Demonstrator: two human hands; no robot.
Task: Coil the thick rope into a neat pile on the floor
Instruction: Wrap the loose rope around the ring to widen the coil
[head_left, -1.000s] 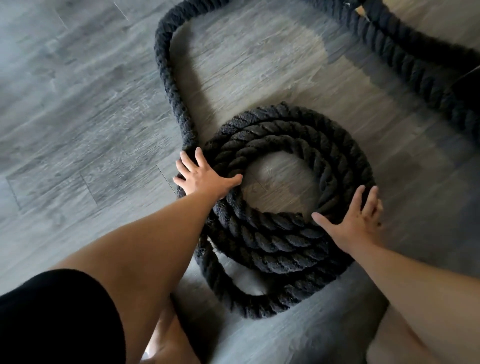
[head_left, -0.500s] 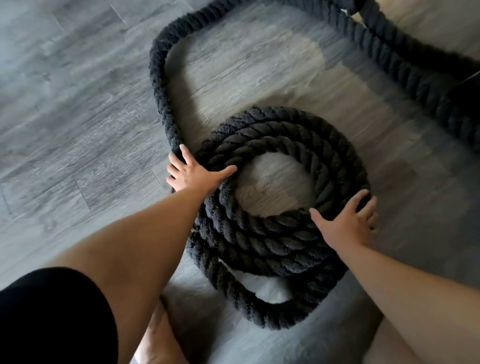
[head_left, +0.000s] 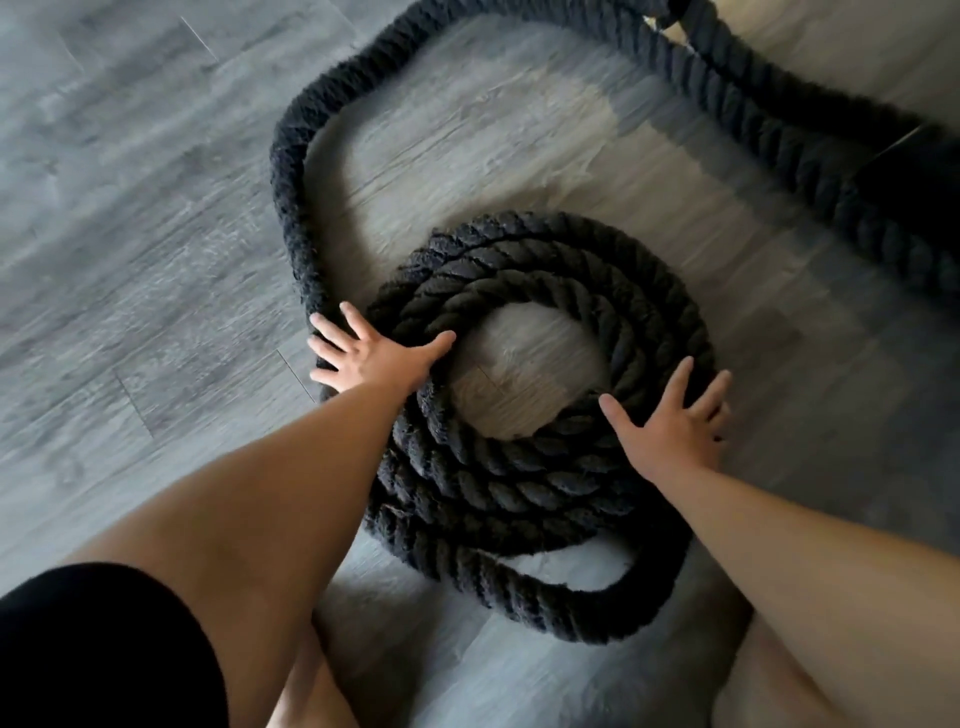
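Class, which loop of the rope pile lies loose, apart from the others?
The outermost loop, lowest in view: bare floor shows between it and the tighter loops.

Soft, dim daylight on a grey wood-plank floor (head_left: 130, 234), brightest in a pale patch beyond my left fingers (head_left: 355, 323) and inside the ring of thick black twisted rope (head_left: 519, 483) under my fingertips. To the right of my right fingers (head_left: 679, 384) the boards sink into a broad shadow. My left forearm (head_left: 291, 493) looks darker than my right forearm (head_left: 779, 530). The rope's far stretch, well beyond my fingertips, is soft and smeared, and plank lines bend near the left edge.
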